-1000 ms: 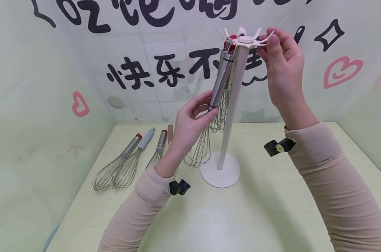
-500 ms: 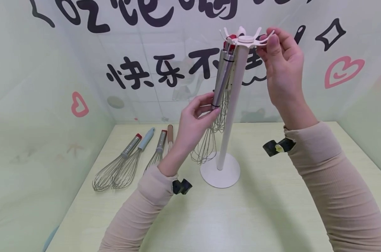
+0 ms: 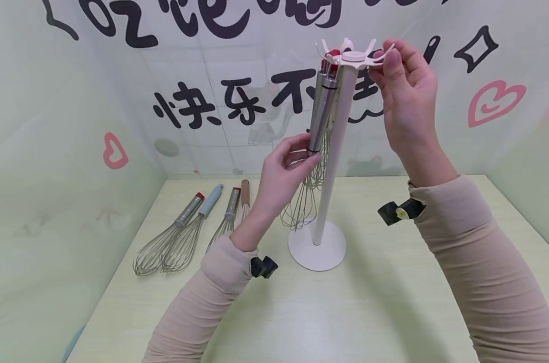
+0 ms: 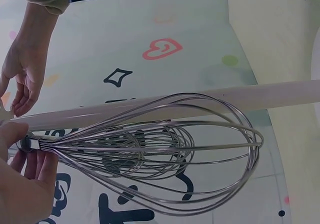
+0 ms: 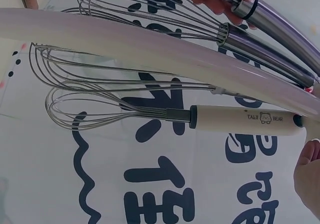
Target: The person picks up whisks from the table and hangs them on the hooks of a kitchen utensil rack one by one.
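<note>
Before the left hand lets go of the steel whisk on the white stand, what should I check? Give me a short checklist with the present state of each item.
1. Left hand grips the steel whisk at the handle's lower end: ok.
2. Whisk's red top sits at the hook ring: ok; fully hooked: cannot tell.
3. Right hand holds the ring steady: ok.
4. Stand base flat on the table: ok.
5. Wires free of the whisks already hanging: cannot tell.

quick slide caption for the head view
Left hand grips a hanging steel whisk on a white stand; right hand holds its top.
</note>
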`<action>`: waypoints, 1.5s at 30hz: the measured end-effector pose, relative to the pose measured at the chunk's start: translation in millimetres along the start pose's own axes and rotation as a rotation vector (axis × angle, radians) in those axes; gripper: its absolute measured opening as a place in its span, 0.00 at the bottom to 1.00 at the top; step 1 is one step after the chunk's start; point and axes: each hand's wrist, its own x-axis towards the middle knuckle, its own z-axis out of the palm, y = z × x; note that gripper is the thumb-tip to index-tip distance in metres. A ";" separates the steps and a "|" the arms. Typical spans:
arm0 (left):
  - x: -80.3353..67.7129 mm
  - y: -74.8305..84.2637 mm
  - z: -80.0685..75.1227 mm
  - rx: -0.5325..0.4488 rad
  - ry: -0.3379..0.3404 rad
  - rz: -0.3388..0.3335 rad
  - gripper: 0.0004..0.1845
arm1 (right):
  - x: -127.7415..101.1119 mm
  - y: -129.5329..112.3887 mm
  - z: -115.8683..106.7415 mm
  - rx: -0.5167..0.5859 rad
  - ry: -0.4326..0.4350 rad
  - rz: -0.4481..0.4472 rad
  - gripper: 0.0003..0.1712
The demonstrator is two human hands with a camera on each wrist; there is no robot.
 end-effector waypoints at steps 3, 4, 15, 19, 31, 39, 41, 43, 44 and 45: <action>0.7 -0.8 -0.3 0.004 -0.001 0.000 0.22 | 0.0 0.1 0.1 -0.012 -0.002 -0.003 0.10; 0.8 -0.9 -0.2 0.005 -0.001 -0.002 0.22 | 0.0 0.1 0.1 -0.011 -0.001 -0.003 0.10; 1.4 -1.5 1.2 0.019 -0.008 -0.005 0.21 | 0.5 -1.1 -0.5 0.026 0.013 0.002 0.09; 1.0 -1.3 0.5 0.020 -0.006 0.003 0.21 | 0.4 -1.8 0.0 0.011 0.014 -0.006 0.08; 1.2 -3.1 -5.4 0.065 0.041 -0.001 0.21 | -2.8 -3.0 2.8 -0.068 0.035 -0.028 0.05; 1.5 -4.2 -13.9 0.113 0.071 -0.009 0.20 | -5.3 -3.0 5.7 -0.115 0.049 -0.069 0.07; 1.4 -4.5 -16.7 0.126 0.075 -0.014 0.20 | -5.6 -2.9 6.2 -0.112 0.050 -0.074 0.07; 1.2 -5.1 -19.9 0.138 0.077 -0.022 0.20 | -5.7 -3.0 6.4 -0.114 0.049 -0.076 0.07; 1.2 -5.7 -21.6 0.143 0.077 -0.025 0.20 | -5.7 -3.0 6.5 -0.113 0.050 -0.076 0.07; 1.5 -6.3 -23.4 0.149 0.078 -0.028 0.20 | -5.6 -3.1 6.6 -0.111 0.050 -0.076 0.07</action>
